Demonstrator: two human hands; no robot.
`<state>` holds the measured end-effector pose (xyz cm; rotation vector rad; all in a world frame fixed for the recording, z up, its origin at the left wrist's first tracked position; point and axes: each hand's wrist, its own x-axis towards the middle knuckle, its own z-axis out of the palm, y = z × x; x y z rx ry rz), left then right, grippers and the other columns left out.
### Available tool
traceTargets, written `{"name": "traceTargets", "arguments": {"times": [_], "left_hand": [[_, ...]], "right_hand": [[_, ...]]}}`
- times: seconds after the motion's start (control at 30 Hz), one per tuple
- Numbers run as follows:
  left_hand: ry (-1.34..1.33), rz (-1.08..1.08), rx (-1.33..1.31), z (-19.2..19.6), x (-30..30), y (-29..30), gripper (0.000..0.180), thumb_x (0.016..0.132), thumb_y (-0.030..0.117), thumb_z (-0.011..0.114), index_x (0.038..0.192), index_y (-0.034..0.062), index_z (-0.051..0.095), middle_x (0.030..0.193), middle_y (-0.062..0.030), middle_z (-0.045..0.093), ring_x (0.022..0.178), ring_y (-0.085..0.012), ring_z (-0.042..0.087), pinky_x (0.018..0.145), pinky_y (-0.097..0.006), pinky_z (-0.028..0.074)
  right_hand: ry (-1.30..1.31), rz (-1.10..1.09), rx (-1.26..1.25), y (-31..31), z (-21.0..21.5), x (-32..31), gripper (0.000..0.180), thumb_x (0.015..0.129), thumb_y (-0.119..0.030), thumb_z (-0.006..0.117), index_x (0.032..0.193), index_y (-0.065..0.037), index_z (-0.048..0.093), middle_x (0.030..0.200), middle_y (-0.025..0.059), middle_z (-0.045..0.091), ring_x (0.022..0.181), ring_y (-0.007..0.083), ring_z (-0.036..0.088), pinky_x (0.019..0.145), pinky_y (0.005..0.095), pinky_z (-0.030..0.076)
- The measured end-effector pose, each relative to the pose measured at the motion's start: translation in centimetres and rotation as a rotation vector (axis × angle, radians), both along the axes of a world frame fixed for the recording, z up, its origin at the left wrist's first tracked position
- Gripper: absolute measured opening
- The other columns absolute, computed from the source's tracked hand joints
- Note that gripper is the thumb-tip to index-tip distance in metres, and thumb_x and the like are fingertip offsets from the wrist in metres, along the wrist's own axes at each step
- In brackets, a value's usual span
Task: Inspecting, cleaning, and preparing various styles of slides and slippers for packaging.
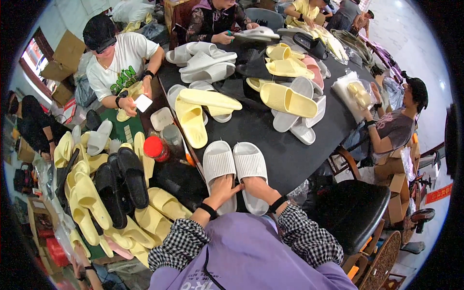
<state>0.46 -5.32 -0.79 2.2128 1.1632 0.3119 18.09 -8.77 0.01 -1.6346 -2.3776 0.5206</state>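
Note:
A pair of pale grey slide sandals lies side by side at the near edge of the black table [290,159]. My left hand [223,186] rests on the heel end of the left grey sandal [218,162], fingers spread over it. On the heel of the right grey sandal [249,162] my right hand [256,187] presses down. Both wrists wear dark bands below checked sleeves.
Yellow sandals [191,121] and more grey sandals [208,60] are heaped across the table. Yellow and black sandals [121,183] pile up at my left. A red-lidded jar [155,147] stands nearby. Other people sit around the table. A dark stool [353,208] is at my right.

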Motion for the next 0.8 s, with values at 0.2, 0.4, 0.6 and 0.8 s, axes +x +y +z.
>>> {"name": "traceTargets", "arguments": {"times": [0.2, 0.4, 0.6, 0.8], "left_hand": [[0.009, 0.024, 0.012, 0.0, -0.3, -0.7, 0.073, 0.083, 0.050, 0.060, 0.118, -0.0114, 0.042, 0.113, -0.0332, 0.052, 0.106, -0.0460, 0.051, 0.092, -0.049, 0.041], [0.016, 0.018, -0.082, 1.1, -0.3, -0.6, 0.085, 0.078, 0.052, 0.065, 0.126, -0.0126, 0.036, 0.121, -0.0342, 0.049, 0.113, -0.0461, 0.048, 0.098, -0.047, 0.039], [0.023, 0.002, -0.075, 0.7, -0.1, -0.6, 0.094, 0.076, 0.053, 0.067, 0.133, -0.0114, 0.030, 0.128, -0.0323, 0.044, 0.119, -0.0441, 0.045, 0.100, -0.047, 0.037], [0.002, 0.122, -0.013, 1.3, 0.5, -0.9, 0.084, 0.078, 0.056, 0.064, 0.122, -0.0123, 0.043, 0.114, -0.0311, 0.055, 0.106, -0.0430, 0.054, 0.091, -0.046, 0.043]], "right_hand": [[-0.033, -0.234, -0.019, -1.3, -0.9, -1.2, 0.020, 0.075, -0.010, 0.060, 0.087, 0.006, 0.061, 0.082, 0.0245, 0.062, 0.075, 0.0383, 0.061, 0.070, 0.0448, 0.048], [0.044, -0.264, -0.002, -2.1, -1.1, -1.0, 0.021, 0.077, -0.011, 0.057, 0.088, 0.006, 0.061, 0.082, 0.0225, 0.062, 0.078, 0.0360, 0.061, 0.070, 0.0435, 0.048], [0.006, -0.046, 0.142, -1.1, -2.2, 0.7, 0.022, 0.079, -0.010, 0.054, 0.092, 0.006, 0.059, 0.082, 0.0232, 0.060, 0.079, 0.0387, 0.059, 0.073, 0.0442, 0.047], [0.161, -0.091, -0.066, -1.1, -0.6, 0.8, 0.023, 0.078, -0.005, 0.053, 0.096, 0.010, 0.056, 0.090, 0.0272, 0.060, 0.085, 0.0419, 0.058, 0.076, 0.0475, 0.046]]}}
